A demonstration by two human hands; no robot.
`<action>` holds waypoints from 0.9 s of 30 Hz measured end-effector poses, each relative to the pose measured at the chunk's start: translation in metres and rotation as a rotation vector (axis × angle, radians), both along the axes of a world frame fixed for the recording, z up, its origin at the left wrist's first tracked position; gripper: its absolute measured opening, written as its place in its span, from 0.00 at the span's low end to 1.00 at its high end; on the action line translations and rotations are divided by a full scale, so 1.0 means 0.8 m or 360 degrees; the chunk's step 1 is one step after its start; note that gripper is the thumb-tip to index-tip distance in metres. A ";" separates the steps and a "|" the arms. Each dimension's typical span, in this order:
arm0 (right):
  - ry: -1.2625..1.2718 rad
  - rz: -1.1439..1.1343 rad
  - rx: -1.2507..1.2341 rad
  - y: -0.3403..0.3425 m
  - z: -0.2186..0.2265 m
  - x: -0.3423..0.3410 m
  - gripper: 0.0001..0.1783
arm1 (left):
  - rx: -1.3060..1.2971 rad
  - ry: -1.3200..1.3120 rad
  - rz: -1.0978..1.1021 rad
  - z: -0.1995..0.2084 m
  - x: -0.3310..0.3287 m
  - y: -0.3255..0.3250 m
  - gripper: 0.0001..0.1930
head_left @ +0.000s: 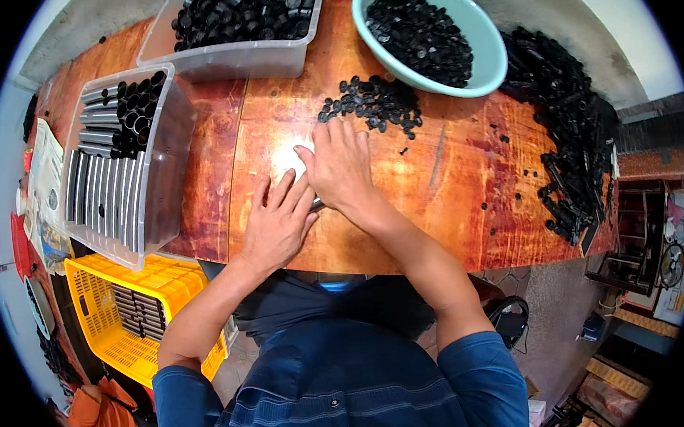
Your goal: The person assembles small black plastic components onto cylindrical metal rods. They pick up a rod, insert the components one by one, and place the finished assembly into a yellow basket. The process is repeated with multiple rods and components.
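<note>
My left hand (275, 226) lies palm down on the wooden table (464, 176), its fingers spread. My right hand (340, 166) is just beyond it, fingers stretched forward and thumb out to the left. Its fingertips reach the near edge of a loose pile of small black caps (379, 103). Between my left fingers and right wrist shows a short piece of a dark, shiny, rod-like thing (317, 205); my hands hide the rest. Whether either hand presses on it cannot be seen.
At left, a clear bin (187, 136) holds metal tubes; behind it, another bin (233, 63) holds black cups. A mint basin (493, 66) holds small black parts. Black parts (561, 117) heap at right. A yellow crate (128, 267) stands lower left, near a person in orange (101, 419).
</note>
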State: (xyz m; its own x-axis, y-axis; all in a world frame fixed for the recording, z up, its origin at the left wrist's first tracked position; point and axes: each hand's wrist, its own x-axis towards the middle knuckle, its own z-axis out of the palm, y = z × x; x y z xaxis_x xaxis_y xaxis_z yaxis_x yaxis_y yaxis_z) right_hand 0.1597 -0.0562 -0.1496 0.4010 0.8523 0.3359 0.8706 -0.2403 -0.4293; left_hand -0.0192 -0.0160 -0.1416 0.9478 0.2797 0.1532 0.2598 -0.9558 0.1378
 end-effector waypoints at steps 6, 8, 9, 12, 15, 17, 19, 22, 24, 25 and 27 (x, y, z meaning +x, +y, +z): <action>-0.0013 -0.0066 0.0135 0.003 0.006 0.001 0.20 | 0.0057 0.0201 0.0010 0.026 0.018 0.005 0.31; 0.0007 -0.0091 0.0086 0.000 0.006 0.000 0.21 | -0.0029 0.0173 0.0054 0.020 0.025 0.001 0.33; 0.0063 -0.0115 0.0032 -0.005 0.014 0.001 0.19 | -0.0072 0.0154 0.0077 0.017 0.032 0.002 0.35; 0.0073 -0.0139 0.0096 -0.006 0.003 0.005 0.16 | -0.0300 -0.0023 0.0164 0.016 0.040 -0.002 0.39; 0.0088 -0.0150 0.0173 -0.007 -0.004 -0.001 0.13 | -0.0102 0.0122 0.0080 0.018 0.042 0.010 0.42; 0.0141 -0.0149 0.0111 -0.009 0.000 -0.001 0.13 | -0.0038 0.0117 -0.0010 0.018 0.047 0.015 0.40; 0.0141 -0.0174 0.0118 -0.011 0.000 -0.001 0.13 | -0.0157 0.0107 -0.0059 0.015 0.051 0.021 0.39; 0.0158 -0.0193 0.0129 -0.008 0.001 0.000 0.12 | -0.0230 0.0130 -0.0096 0.014 0.055 0.027 0.38; 0.0165 -0.0194 0.0155 -0.004 -0.001 0.002 0.12 | -0.0202 0.0156 -0.0107 0.016 0.056 0.028 0.38; 0.0203 -0.0175 0.0182 -0.006 -0.001 0.001 0.12 | -0.0167 0.0169 -0.0110 0.016 0.055 0.027 0.38; 0.0237 -0.0181 0.0185 -0.006 0.001 0.000 0.12 | -0.0135 0.0209 -0.0112 0.017 0.054 0.027 0.38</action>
State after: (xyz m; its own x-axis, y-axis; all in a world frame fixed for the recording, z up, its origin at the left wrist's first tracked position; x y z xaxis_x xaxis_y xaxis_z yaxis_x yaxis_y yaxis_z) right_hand 0.1598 -0.0613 -0.1489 0.5447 0.7577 0.3593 0.7657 -0.2746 -0.5816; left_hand 0.0243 0.0057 -0.1283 0.9758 0.2184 0.0052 0.2136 -0.9587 0.1878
